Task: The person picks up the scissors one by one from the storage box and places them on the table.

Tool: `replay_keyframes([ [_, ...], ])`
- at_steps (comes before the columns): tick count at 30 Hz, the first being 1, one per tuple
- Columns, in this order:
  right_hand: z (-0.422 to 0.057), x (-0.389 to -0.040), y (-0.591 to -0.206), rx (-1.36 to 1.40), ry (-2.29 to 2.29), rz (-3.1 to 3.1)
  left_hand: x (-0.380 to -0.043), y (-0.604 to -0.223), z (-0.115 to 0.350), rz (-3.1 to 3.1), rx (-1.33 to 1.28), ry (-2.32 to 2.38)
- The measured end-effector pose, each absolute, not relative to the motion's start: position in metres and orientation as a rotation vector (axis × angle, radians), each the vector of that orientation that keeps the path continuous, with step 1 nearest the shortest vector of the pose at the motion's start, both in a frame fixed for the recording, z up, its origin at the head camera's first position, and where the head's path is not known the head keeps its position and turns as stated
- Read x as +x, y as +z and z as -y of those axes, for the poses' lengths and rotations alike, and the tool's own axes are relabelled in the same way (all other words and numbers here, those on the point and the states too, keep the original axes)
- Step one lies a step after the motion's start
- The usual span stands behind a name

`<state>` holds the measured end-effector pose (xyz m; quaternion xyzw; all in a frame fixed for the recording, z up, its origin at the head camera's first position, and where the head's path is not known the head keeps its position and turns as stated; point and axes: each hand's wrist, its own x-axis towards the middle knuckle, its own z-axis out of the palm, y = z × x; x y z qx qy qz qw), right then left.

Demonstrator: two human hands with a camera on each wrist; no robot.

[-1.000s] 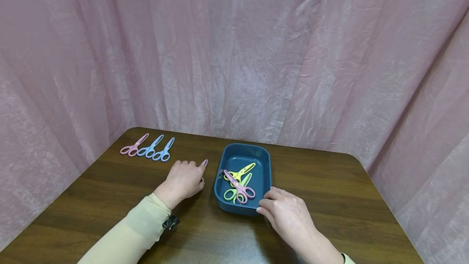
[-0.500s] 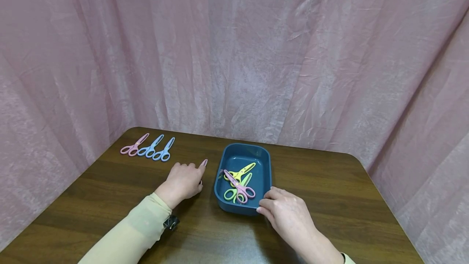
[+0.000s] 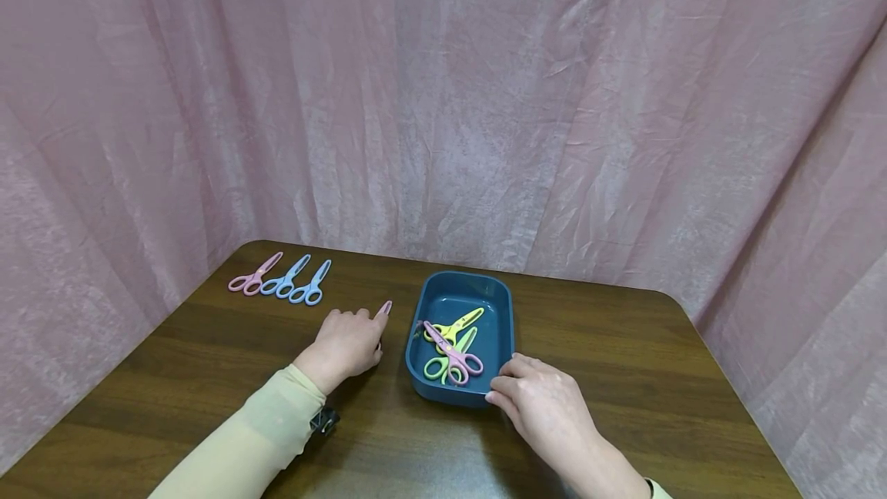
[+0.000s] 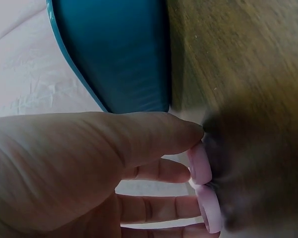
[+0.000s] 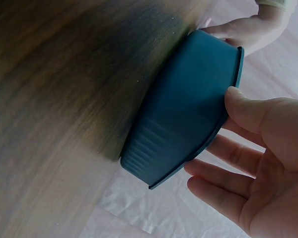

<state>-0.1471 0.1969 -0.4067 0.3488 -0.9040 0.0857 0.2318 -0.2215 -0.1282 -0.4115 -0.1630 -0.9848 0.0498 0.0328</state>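
Observation:
My left hand [image 3: 344, 346] pinches a pair of pink scissors low over the table, left of a dark blue plastic box; only the pink blade tip [image 3: 386, 306] shows in the head view. Its pink finger loops [image 4: 208, 208] lie at the thumb and fingers in the left wrist view. At the box's near right corner, my right hand [image 3: 546, 403] grips the rim of the box [image 3: 412, 364], thumb against it. Inside lie yellow scissors [image 3: 466, 320], green scissors [image 3: 435, 367] and, on top, pink scissors [image 3: 443, 344].
At the table's far left, pink scissors [image 3: 257, 278] and two pairs of blue scissors [image 3: 286, 281] lie in a row, blades pointing away. A pink curtain [image 3: 457, 106] hangs behind the brown wooden table [image 3: 596, 322].
My left hand has shifted very slightly left with the pink scissors. The right hand, the box and the other scissors stay in place.

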Motion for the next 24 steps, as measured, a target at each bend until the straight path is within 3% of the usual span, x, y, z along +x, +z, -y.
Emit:
replay_keyframes([
  [16,-0.198,-0.148,-0.408,0.961,0.236,2.474,-0.221,-0.410,0.124,3.099,-0.453,0.152],
  [24,-0.197,-0.147,-0.407,0.961,0.237,2.486,-0.203,-0.402,0.117,2.999,-0.492,0.172],
])
